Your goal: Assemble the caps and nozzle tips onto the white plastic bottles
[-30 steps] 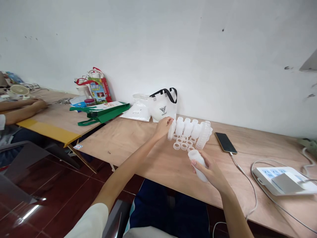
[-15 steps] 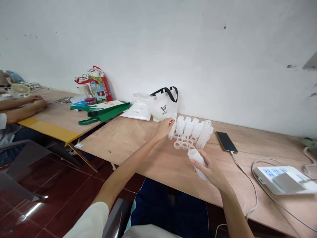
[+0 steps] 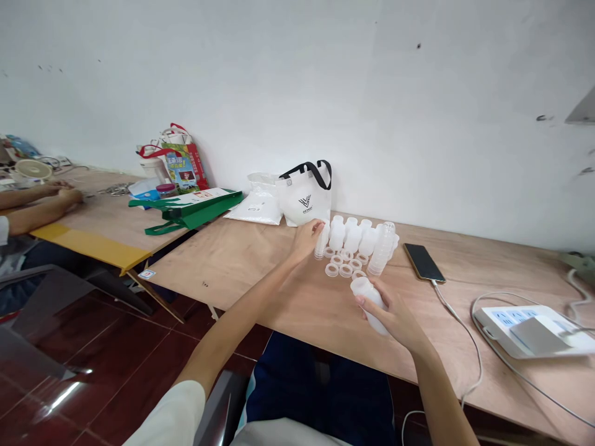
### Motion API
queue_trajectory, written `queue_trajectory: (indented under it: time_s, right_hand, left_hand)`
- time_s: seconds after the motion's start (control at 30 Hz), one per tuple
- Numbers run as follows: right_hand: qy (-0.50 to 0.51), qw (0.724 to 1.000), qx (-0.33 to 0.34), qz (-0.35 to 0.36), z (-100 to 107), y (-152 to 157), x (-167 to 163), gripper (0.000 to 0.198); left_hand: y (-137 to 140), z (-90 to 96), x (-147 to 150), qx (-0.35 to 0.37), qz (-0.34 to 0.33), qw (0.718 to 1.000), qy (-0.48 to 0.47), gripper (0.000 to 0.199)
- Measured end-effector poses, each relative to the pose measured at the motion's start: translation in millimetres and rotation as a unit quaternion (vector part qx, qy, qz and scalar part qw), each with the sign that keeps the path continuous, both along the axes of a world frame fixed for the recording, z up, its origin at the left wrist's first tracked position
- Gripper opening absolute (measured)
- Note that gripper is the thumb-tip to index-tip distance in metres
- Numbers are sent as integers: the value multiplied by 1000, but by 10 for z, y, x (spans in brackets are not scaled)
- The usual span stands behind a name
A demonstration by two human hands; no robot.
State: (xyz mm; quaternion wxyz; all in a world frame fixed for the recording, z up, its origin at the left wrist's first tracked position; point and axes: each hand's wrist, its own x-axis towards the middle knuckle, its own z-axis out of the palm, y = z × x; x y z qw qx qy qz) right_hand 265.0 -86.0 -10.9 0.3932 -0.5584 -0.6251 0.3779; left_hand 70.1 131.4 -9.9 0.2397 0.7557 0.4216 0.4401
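A frosted white plastic bottle (image 3: 370, 305) lies tilted in my right hand (image 3: 391, 313), its wide open mouth facing up and left above the table's front part. The fingers and thumb wrap its body. My left hand (image 3: 309, 238) reaches forward, its fingers curled against the top of a stack of clear plastic pieces (image 3: 320, 246). Several translucent rings (image 3: 345, 270) lie flat between the hands. Behind them stand several more white bottles (image 3: 352, 235) in a row. A second, taller clear stack (image 3: 382, 249) leans at the row's right end.
A white tote bag (image 3: 304, 199) and a white plastic packet (image 3: 258, 207) rest against the wall. Right of the bottles are a phone (image 3: 424, 262) on a cable and a white power strip (image 3: 534, 331). Leftward, a green bag (image 3: 195, 210) bridges towards another table, where another person's hands (image 3: 62, 191) rest.
The view has shifted slightly. Both hands keep nearly the same places, the right still around the bottle and the left still at the clear stack.
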Motion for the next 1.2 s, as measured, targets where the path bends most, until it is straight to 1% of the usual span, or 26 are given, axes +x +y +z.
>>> queue_trajectory:
  time_s: [0.13,0.3,0.53,0.63,0.83,1.0,1.2]
  right_hand:
    - [-5,1000,-5,-4,-14,7,6,39]
    - [-8,1000,-8,-6,-37,15,18,40]
    - [-3,1000,-15,-7,-21,10,10,39]
    - [-9,1000,-21,-6,-31,17,15,39]
    - [-22,1000,-19,-4,-38,25,16,38]
    - [-20,999,-25,-6,-30,32,10,38]
    - [-25,999,-24,-1,-27,15,12,37]
  left_hand:
    - [16,-18,18,9,-12,1000,5,24]
    - [43,-10,29,24,-6,1000,13,25]
    - [63,-50,23,17,-7,1000,24,24]
    - [41,-64,26,11,2,1000,27,25]
    - [-13,-89,20,25,3,999,42,28]
    - [-17,-119,-2,11,5,999,40,32]
    - [-32,-58,-33,-1,13,1000,23,34]
